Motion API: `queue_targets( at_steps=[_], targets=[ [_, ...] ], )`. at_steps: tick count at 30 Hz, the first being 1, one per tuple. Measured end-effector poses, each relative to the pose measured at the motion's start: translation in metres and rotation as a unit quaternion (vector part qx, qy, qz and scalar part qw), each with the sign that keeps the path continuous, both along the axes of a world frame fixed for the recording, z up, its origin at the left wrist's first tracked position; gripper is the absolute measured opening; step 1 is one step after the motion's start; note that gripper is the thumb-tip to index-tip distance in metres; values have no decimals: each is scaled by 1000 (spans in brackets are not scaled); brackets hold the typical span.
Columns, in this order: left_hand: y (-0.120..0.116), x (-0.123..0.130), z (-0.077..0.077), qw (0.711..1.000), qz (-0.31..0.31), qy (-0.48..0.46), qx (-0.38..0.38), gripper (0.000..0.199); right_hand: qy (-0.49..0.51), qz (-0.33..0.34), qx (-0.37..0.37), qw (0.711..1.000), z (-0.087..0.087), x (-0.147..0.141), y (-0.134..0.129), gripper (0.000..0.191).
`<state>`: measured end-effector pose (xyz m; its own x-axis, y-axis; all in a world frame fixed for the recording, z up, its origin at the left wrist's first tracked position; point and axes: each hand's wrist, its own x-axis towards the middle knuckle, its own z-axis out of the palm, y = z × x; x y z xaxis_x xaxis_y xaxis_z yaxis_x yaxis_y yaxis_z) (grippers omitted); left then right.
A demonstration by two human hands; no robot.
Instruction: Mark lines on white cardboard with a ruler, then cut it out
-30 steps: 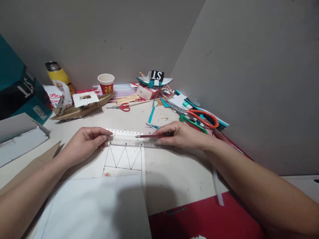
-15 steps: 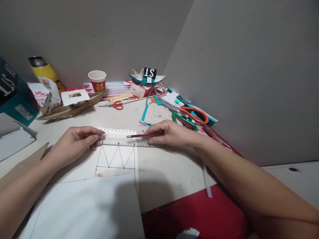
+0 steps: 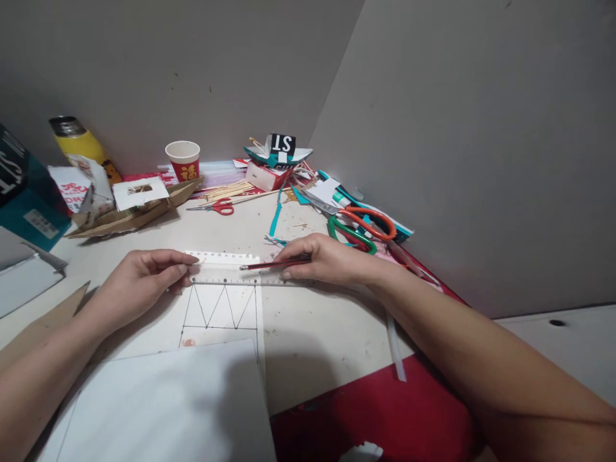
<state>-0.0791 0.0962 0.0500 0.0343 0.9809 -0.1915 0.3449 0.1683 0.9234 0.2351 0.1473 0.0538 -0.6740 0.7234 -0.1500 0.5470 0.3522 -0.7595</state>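
A clear plastic ruler lies flat across the upper part of a white paper marked with a zigzag between dark lines and dots. My left hand pinches the ruler's left end between thumb and fingers. Toward the ruler's right end, my right hand is closed, with a dark red pencil in its fingers. The pencil's metal-tipped end points left over the ruler; its other end is hidden in the hand. The right fingers also touch the ruler. Blank white sheets cover the drawing's lower part.
Orange-and-green-handled scissors lie among paper scraps beyond my right hand. Small red scissors, a cardboard boat, a red paper cup and a yellow bottle stand or lie farther back. A red sheet lies at front right.
The whole view has shifted slightly, so things appear a little farther left and lower. Both hands keep their hold on the ruler and pencil.
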Motion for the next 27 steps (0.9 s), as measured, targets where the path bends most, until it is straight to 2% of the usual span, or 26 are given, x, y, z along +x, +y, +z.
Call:
queue_targets(
  at_steps=[8, 15, 22, 27],
  targets=[
    [1, -4, -5, 1000, -9, 4, -6, 24, 3, 3, 3, 1000, 1, -1, 0, 22],
    [1, 0, -2, 1000, -5, 10, -9, 21, 1, -2, -18, 1000, 2, -2, -1, 28],
    [0, 3, 4, 998, 4, 62, -8, 24, -17, 3, 6, 1000, 3, -2, -1, 23],
    [0, 2, 2, 997, 8, 71, -5, 28, -9, 2, 2, 1000, 2, -1, -1, 22]
  ],
)
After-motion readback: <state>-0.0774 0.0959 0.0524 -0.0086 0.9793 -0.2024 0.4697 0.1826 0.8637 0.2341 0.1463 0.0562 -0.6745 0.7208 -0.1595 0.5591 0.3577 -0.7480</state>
